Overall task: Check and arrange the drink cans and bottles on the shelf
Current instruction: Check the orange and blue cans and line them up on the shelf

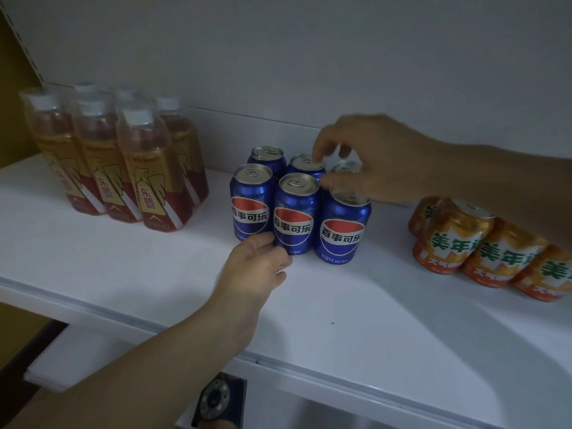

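Observation:
Several blue Pepsi cans point(343, 227) stand in two rows at the middle of the white shelf point(123, 267). My left hand point(260, 264) rests on the shelf, fingers touching the base of the front middle can point(295, 215). Over the back row hovers my right hand point(368, 156), fingers spread, with fingertips on the rim of the back middle can point(305, 164) and thumb by the back right can point(346, 167). Neither hand is closed around a can. Several amber drink bottles point(148, 168) with white caps stand at the left. Orange cans point(458, 243) sit at the right.
The shelf's back wall point(278, 57) is plain white. The front lip point(340, 379) runs diagonally across the lower view. Bare shelf surface lies in front of the cans. A lower shelf point(62, 360) and a dark device point(216, 404) show below.

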A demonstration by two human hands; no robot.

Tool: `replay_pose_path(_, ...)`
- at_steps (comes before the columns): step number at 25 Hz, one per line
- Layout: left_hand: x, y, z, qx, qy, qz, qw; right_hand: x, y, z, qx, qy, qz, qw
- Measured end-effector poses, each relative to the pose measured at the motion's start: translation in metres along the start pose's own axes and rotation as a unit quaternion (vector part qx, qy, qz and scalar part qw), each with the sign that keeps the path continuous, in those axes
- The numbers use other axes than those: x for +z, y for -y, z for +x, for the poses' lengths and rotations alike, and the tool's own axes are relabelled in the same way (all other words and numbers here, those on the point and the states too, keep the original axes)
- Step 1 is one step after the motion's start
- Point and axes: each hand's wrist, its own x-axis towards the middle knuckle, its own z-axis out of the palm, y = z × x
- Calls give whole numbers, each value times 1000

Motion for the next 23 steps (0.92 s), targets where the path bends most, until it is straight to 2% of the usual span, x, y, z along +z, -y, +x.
replay_pose_path(2, 1, -1, -1, -1, -1, 0, 1000, -5, -8, 27, 20, -29, 25, 999)
replay_pose_path(7, -2, 1, 2, -6, 6, -6, 1000, 15, -24, 72, 81, 105, 90, 987)
replay_pose_path(14, -4, -1, 5, -16, 10, -8, 1000, 22, -26, 71, 80, 108, 168, 977)
replay_pose_path(18, -2, -3, 2, -18, 6, -4, 1000, 22, -19, 73, 51, 105, 127, 985)
replay_pose_path(23, 0, -4, 1, -16, -22, 0, 1000, 23, -18, 67, 47, 44, 81, 995)
